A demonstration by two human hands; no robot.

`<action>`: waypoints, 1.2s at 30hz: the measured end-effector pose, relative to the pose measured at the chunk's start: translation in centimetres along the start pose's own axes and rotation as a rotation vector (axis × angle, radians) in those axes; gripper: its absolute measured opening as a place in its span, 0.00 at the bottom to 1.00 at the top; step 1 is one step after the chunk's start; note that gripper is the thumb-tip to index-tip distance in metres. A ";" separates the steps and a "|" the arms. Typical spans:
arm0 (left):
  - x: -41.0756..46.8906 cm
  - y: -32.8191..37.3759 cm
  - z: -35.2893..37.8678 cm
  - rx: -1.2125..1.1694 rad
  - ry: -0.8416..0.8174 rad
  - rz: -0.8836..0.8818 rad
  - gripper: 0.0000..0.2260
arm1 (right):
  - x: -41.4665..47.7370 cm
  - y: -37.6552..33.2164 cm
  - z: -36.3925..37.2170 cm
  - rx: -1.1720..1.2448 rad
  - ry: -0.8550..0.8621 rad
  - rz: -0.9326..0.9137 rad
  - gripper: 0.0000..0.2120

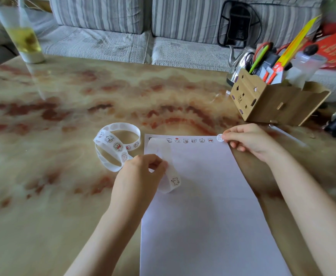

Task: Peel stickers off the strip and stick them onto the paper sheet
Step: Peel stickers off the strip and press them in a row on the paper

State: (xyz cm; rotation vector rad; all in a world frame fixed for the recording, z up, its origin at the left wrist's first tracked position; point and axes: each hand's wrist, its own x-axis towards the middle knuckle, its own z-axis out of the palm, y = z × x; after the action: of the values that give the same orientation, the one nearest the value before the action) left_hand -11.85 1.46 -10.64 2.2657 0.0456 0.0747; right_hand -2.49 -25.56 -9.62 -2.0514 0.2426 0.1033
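Now I am pinching one round white sticker (220, 137) in my right hand (248, 142) at the far right corner of the paper sheet (203, 206), which is lying at the table's (63, 196) near edge. My left hand (141, 172) is pinching the white, cartoon-printed strip (115, 145), which is looping off the sheet's left edge. Six stuck stickers (185, 140) are lining the far edge; the strip is half hiding a seventh.

left hand (141, 172): fingers (155, 161) curled, pinching | right hand (249, 141): fingers pinching, arm extended forward
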 end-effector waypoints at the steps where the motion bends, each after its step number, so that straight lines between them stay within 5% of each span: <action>1: 0.0 0.0 0.0 0.000 -0.002 -0.003 0.08 | 0.0 0.1 0.0 -0.004 -0.005 0.000 0.02; 36: 0.0 -0.1 0.0 -0.018 -0.014 0.004 0.08 | -0.5 -0.4 1.3 -0.134 0.066 -0.057 0.02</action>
State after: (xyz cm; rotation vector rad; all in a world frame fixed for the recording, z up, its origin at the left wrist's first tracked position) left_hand -11.88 1.51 -10.77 2.2478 0.0328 0.0609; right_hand -2.83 -24.18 -9.79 -2.1960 0.2232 0.0178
